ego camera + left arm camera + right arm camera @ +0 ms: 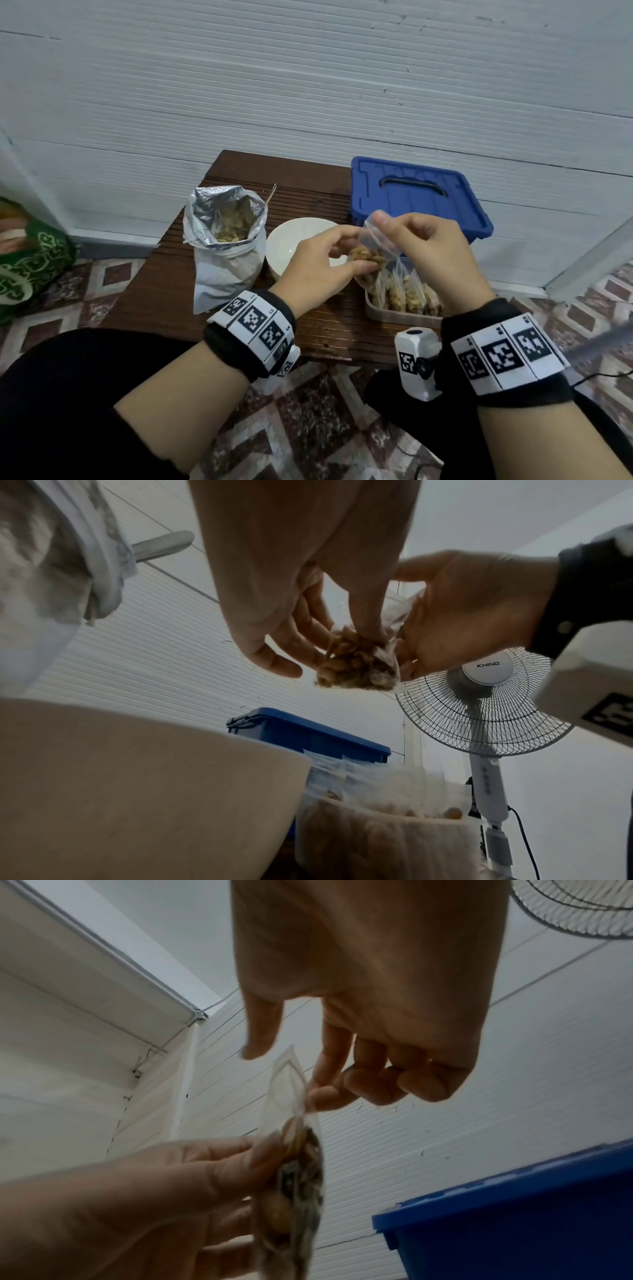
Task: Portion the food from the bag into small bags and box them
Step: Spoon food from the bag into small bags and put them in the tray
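A silver foil bag [224,240] holds tan food beside a white bowl [294,246] on a dark brown slatted table [164,274]. A blue lid [416,197] lies behind a clear box [394,313] of clear, tan-filled bags. Black wristbands [251,334] carry black-and-white square markers. The floor [308,411] shows maroon and cream diamonds; the wall [308,85] is white, ribbed.

Background clutter around the work spot

Standing fan [486,696] marked KHIND on the hub, off to the right, cable trailing down its pole; green patterned cloth [30,270] at far left; ribbed white wall [308,85] behind; patterned tile floor [308,428] below.
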Tool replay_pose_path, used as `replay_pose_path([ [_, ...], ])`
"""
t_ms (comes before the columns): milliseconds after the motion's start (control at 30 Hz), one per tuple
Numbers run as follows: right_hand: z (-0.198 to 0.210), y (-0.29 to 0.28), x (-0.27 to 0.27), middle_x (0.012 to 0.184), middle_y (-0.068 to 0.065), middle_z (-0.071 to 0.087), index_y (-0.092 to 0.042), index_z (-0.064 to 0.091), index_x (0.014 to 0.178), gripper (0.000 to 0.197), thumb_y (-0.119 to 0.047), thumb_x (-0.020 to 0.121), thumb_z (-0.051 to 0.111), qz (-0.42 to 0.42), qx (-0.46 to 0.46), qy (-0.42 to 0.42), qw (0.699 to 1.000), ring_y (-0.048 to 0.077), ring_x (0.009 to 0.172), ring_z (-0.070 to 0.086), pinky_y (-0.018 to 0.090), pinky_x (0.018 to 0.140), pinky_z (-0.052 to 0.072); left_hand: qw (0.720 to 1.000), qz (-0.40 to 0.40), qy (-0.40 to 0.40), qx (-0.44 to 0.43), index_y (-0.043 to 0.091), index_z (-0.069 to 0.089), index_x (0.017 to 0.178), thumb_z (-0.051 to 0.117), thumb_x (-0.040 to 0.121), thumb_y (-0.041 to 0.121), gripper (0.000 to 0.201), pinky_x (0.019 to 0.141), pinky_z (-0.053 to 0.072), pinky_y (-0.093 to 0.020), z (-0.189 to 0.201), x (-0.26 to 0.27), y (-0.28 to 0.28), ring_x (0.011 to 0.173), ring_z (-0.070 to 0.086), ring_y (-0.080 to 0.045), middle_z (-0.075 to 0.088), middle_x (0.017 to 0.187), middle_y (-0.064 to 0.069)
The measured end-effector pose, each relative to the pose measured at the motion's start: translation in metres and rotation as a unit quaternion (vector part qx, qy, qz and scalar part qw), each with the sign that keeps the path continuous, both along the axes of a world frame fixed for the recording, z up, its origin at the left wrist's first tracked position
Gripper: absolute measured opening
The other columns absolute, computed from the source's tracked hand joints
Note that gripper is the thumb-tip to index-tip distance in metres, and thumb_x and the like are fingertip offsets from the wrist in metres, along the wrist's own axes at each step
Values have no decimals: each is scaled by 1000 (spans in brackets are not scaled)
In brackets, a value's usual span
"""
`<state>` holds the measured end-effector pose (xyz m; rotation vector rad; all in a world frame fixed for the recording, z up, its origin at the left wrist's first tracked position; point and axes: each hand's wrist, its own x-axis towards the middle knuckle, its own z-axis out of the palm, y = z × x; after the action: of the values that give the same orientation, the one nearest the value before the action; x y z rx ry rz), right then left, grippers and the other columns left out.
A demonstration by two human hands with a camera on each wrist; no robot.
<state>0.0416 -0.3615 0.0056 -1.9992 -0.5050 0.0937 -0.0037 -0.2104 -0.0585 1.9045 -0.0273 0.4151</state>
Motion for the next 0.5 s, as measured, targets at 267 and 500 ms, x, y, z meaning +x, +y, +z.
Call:
replay_pose_path([
  [267,-2,-15,15,65,-7,65,-22,69,70,14,-23,84,69,-70,-71,-88,991,0,59,56,10,56,42,999,-5,52,0,24,56,127,75,80,29,51,90,42,-11,-4,1,3,102,58,5,63,107,18],
  [500,-4,-45,35,66,-10,59,-18,67,74,14,-23,87,66,-205,-87,-67,973,9,71,55,23,72,39,995,51,88,13,20,55,129,63,91,28,39,87,37,-5,-16,7,12,109,57,-2,65,119,6],
])
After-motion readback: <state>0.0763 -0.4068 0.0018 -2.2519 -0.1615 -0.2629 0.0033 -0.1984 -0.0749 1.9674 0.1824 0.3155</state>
